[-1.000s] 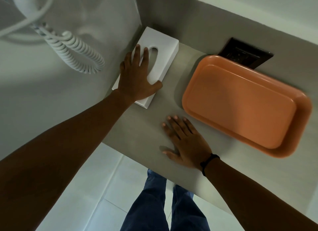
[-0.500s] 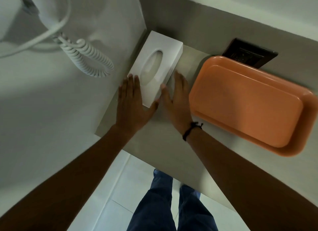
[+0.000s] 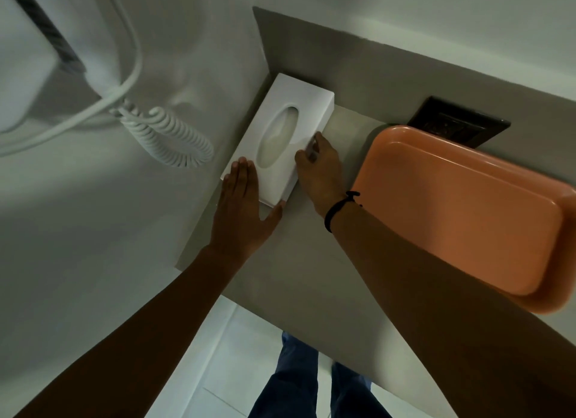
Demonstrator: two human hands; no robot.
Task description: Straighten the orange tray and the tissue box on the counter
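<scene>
The box [image 3: 290,137] is white and sits in the far left corner of the table [image 3: 311,277], with one long side next to the left wall. A second ago it lay more crooked, with only the left hand on top of it. Now both hands are on it. The left hand [image 3: 243,212] lies flat and open, its fingers on the near end of the box and its thumb at the near corner. The right hand [image 3: 318,171] has come over from the table and presses its curled fingers on the right side of the box. It is not a tight grip; both hands seem to push and steer, not lift. The box now looks lined up with the wall, so this part of the job looks almost done.

The tray [image 3: 461,212] is orange and sits well to the right, near the back edge of the table. No hand touches it. It partly hides a dark plate [image 3: 461,124] on the back wall. It still looks a bit crooked, so it likely needs turning next.
</scene>
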